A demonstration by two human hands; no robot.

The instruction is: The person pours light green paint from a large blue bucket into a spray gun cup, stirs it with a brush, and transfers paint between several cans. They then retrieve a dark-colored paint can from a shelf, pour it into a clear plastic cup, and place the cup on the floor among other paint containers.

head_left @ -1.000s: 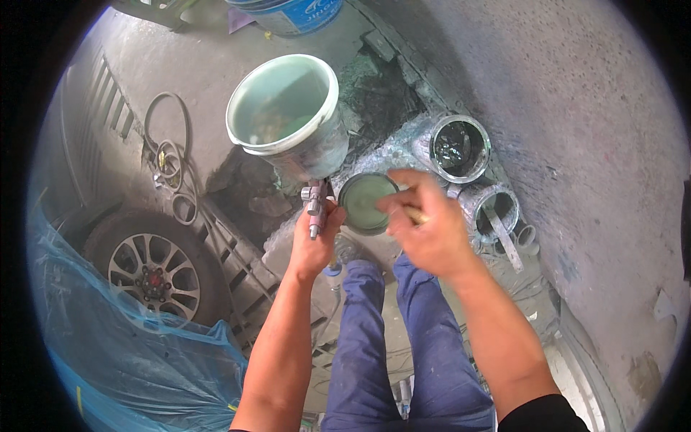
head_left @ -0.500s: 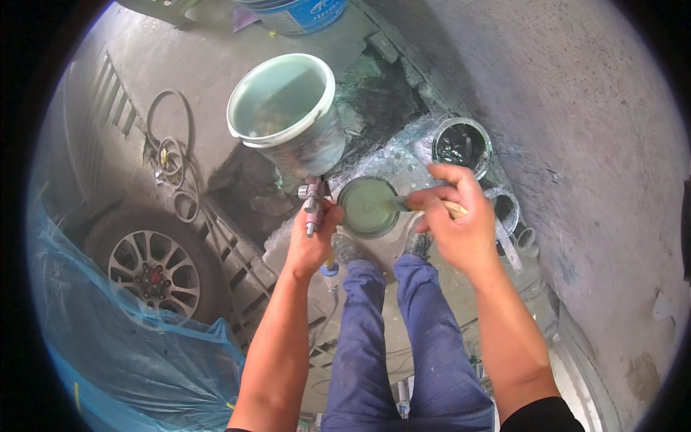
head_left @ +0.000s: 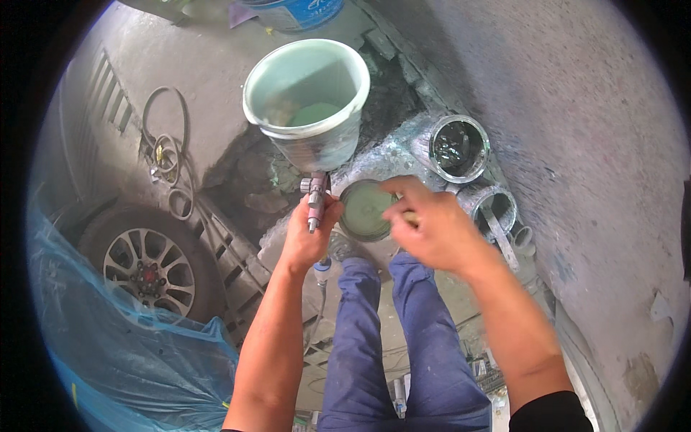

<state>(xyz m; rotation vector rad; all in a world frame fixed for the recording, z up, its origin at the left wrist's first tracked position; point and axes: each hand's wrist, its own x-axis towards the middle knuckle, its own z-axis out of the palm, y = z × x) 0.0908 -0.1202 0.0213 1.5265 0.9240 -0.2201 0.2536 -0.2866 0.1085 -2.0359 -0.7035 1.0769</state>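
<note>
My left hand [head_left: 306, 237] is closed on a spray gun [head_left: 315, 205] with pinkish body and silver knobs; a hose hangs below. Beside it is its dark round cup [head_left: 363, 212] of pale green liquid. My right hand [head_left: 425, 227] pinches a brush with a pale wooden handle [head_left: 410, 217] over the cup; its bristles are mostly hidden by my fingers. Beyond both hands stands a white bucket [head_left: 338, 137] with green liquid inside. To the right, a paint-crusted can [head_left: 425, 147] holds dark glossy liquid, and another can [head_left: 471, 201] holds a flat stick [head_left: 502, 241].
At left lie a coiled hose [head_left: 183, 108], a spoked wheel [head_left: 205, 255] and blue plastic sheeting [head_left: 129, 360]. A blue bucket [head_left: 295, 14] stands at the top. A rough wall [head_left: 590, 180] runs along the right. Broken concrete [head_left: 255, 201] surrounds the white bucket.
My right hand went rightward with the brush, then came back left over the cup. My left hand keeps the gun. The view has shifted, putting the white bucket slightly farther right.
</note>
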